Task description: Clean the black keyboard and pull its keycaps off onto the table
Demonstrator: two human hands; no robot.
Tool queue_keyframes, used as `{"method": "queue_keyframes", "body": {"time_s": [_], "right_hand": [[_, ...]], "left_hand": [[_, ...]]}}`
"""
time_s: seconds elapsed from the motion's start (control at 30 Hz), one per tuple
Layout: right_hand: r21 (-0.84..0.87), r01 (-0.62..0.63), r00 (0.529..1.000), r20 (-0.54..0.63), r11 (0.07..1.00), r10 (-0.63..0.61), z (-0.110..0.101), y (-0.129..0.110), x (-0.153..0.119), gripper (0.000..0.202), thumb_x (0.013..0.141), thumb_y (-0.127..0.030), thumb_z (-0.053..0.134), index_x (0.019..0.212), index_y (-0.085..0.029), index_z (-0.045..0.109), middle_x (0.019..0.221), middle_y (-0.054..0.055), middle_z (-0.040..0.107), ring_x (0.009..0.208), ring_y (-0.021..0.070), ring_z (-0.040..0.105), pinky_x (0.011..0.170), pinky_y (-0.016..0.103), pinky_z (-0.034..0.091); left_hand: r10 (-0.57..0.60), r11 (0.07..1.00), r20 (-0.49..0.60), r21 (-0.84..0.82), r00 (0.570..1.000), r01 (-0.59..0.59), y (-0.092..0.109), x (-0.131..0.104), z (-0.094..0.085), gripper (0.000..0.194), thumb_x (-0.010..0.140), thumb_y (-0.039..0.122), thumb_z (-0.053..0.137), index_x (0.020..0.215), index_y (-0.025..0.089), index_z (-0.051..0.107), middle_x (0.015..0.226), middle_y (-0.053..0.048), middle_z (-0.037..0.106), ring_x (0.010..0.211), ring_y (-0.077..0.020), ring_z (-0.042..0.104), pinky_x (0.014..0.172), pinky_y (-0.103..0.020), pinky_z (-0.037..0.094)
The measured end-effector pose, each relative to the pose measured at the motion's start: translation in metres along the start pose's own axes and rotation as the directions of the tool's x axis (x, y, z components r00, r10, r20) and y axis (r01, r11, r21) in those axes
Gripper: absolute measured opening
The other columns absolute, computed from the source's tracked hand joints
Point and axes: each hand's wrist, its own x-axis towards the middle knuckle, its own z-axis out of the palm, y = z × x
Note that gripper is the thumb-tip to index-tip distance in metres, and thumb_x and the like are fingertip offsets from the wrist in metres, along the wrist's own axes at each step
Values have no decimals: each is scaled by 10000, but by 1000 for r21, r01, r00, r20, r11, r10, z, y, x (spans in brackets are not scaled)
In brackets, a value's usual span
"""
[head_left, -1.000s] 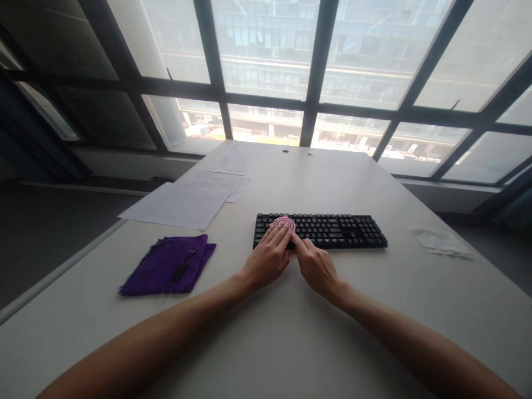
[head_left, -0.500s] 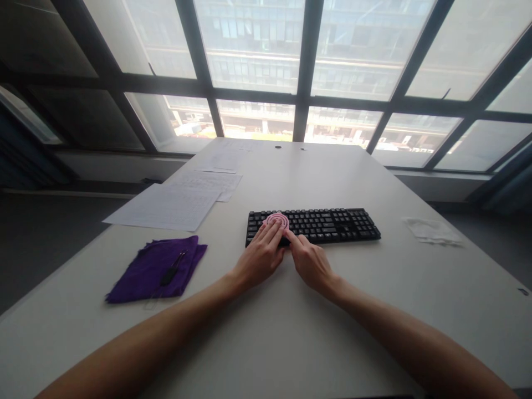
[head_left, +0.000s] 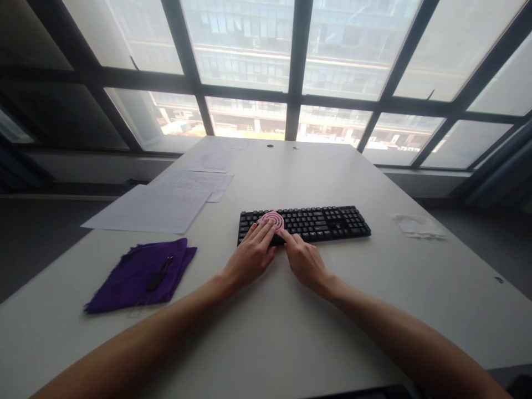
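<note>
A black keyboard (head_left: 324, 223) lies on the white table, and a pink round object with spiral rings (head_left: 274, 220) rests on its left part. Over the near left side of the pink object lies my left hand (head_left: 251, 252), its fingers stretched out across it. My right hand (head_left: 305, 259) is just to the right, in front of the keyboard, with its index fingertip at the pink object's lower right edge. The other fingers of that hand are curled under, and whether they hold anything is hidden.
On the left of the white table (head_left: 257, 343) lies a folded purple cloth (head_left: 120, 277) with a small black tool (head_left: 157, 280) on it. Paper sheets (head_left: 145, 208) spread behind it. A crumpled white tissue (head_left: 419, 226) lies at the right. A dark object's edge (head_left: 374, 392) shows at the bottom.
The whole view has shifted, so the table items appear slightly further left. Both hands stay at the pink object, and the left fingers look a little more spread.
</note>
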Motion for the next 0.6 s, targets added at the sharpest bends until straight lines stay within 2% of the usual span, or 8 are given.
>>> {"method": "queue_keyframes", "body": {"time_s": [0.13,0.23,0.3,0.37,0.43,0.5,0.53,0.6], "right_hand": [[19,16,999,-39,1000,-15,-12,6,3,462,1045,-234,315,1503,-252,379,1176,94,664,953,202,689,764,252,498],[56,23,988,-156,998,-14,-29,19,8,436,1057,-282,312,1483,-245,396,1222,96,665,980,200,682,777,249,488],[107,8,958,-286,994,23,-42,38,13,410,1064,-285,282,1429,-220,457,1232,105,670,1006,200,675,797,252,479],[182,-65,902,-409,981,136,-55,66,15,389,1064,-309,283,1328,-188,542,1097,103,717,926,202,685,775,263,474],[287,-150,814,-508,946,283,-67,106,13,357,1045,-354,341,1165,-160,616,850,70,718,739,189,661,701,268,468],[438,-182,696,-574,880,430,-77,154,6,308,1006,-377,435,966,-153,643,755,46,685,669,166,614,676,268,464],[547,-204,610,-578,812,542,-82,179,1,283,977,-373,490,871,-153,634,727,39,675,647,152,593,660,261,463],[826,-204,357,-438,526,825,-90,227,-11,221,909,-327,588,764,-161,597,677,8,651,547,105,516,562,223,432]], "left_hand": [[-6,1000,-44,-10,999,6,1,1,-3,575,974,235,436,1524,104,334,1596,-151,317,1513,-274,200,1226,-500,249],[-6,1000,-100,-12,995,4,4,2,-7,569,986,226,415,1536,130,302,1625,-131,250,1525,-272,144,1228,-511,236],[2,1000,-130,-19,991,-5,5,2,-9,563,991,224,406,1537,150,292,1637,-119,216,1527,-273,131,1227,-522,235],[14,999,-144,-29,989,-19,6,1,-10,554,990,224,408,1531,166,300,1639,-113,211,1526,-276,137,1222,-530,242],[25,999,-147,-38,989,-31,5,1,-9,537,988,224,411,1516,175,328,1636,-109,224,1523,-280,146,1220,-535,247],[31,998,-146,-44,989,-38,4,1,-7,517,986,226,414,1498,177,361,1633,-106,237,1522,-283,151,1220,-536,246],[33,998,-146,-46,989,-40,3,1,-6,510,985,228,414,1490,175,373,1631,-107,241,1522,-285,152,1221,-535,246],[36,998,-147,-50,988,-44,2,2,-4,503,982,233,417,1481,172,391,1629,-108,248,1520,-287,160,1221,-533,247]]}}
